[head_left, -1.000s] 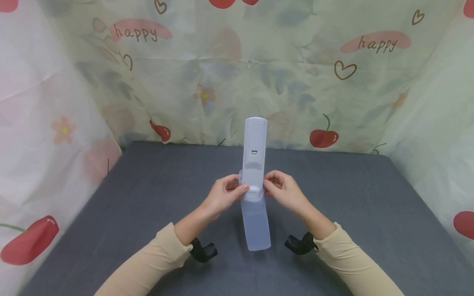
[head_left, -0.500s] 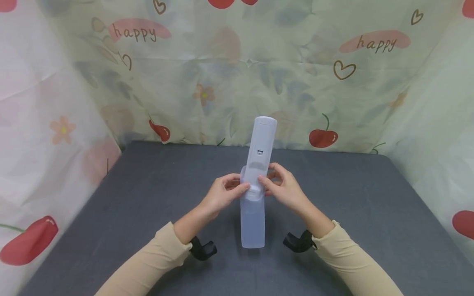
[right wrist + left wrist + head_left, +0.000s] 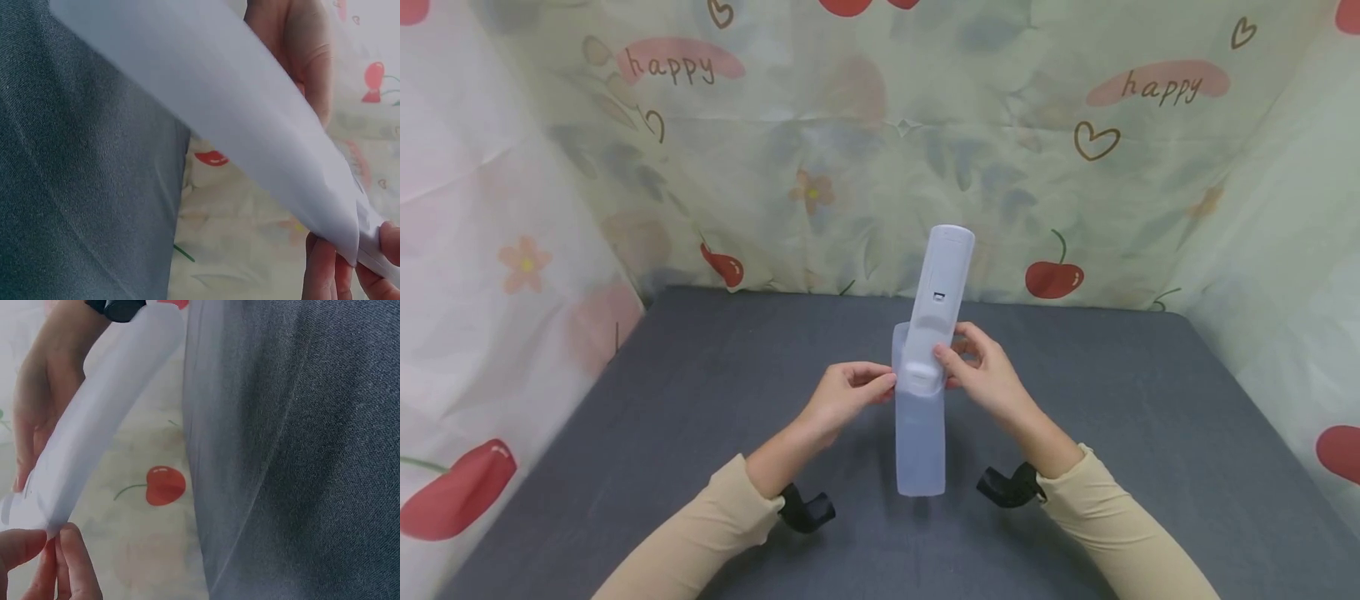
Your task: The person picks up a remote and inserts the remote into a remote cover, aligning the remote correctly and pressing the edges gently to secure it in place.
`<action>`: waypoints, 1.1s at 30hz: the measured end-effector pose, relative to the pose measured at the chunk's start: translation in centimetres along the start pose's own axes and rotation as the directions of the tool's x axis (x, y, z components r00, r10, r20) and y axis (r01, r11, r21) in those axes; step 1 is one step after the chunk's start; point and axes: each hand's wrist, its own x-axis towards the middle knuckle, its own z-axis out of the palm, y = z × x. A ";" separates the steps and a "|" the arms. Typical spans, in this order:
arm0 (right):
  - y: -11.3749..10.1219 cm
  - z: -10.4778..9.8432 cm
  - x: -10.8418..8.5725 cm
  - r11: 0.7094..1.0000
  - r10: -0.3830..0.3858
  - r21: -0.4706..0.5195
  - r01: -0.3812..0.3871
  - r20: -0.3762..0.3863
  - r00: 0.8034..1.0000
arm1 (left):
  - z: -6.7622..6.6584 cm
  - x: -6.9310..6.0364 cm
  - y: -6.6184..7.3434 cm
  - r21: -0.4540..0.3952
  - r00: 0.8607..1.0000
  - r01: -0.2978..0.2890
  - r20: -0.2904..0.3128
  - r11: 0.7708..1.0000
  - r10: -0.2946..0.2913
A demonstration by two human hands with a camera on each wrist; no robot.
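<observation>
A white remote control (image 3: 945, 262), its back with the small battery-cover latch facing me, stands upright and leans right in the head view. Its lower end overlaps a translucent, frosted sleeve (image 3: 921, 450) that hangs below it; how far it sits inside, I cannot tell. My left hand (image 3: 842, 398) pinches the sleeve's left edge between thumb and fingers. With the thumb on the remote's back and the fingers behind, my right hand (image 3: 988, 379) grips the remote from the right. In both wrist views the sleeve (image 3: 119, 394) slants across as a long pale strip.
A dark grey cloth-covered table (image 3: 760, 350) lies beneath. Printed curtains (image 3: 880, 150) with cherries, hearts and "happy" lettering close off the back and sides. Black straps with camera mounts (image 3: 808, 510) sit at both wrists.
The remote has tilted to the right and risen slightly. My right thumb has come onto its back. My left thumb has moved off the remote to the sleeve's edge; the sleeve now hangs straighter.
</observation>
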 end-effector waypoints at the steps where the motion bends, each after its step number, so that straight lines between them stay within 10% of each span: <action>1: 0.0 0.0 0.0 1.000 0.001 -0.001 -0.001 0.006 1.000 | 0.1 0.0 0.0 -0.004 1.000 -0.001 -0.009 1.000 0.001; 33: -0.2 -0.4 0.0 0.998 0.009 -0.065 0.001 0.152 0.988 | 0.3 0.0 0.0 0.021 0.998 -0.016 -0.058 1.000 0.018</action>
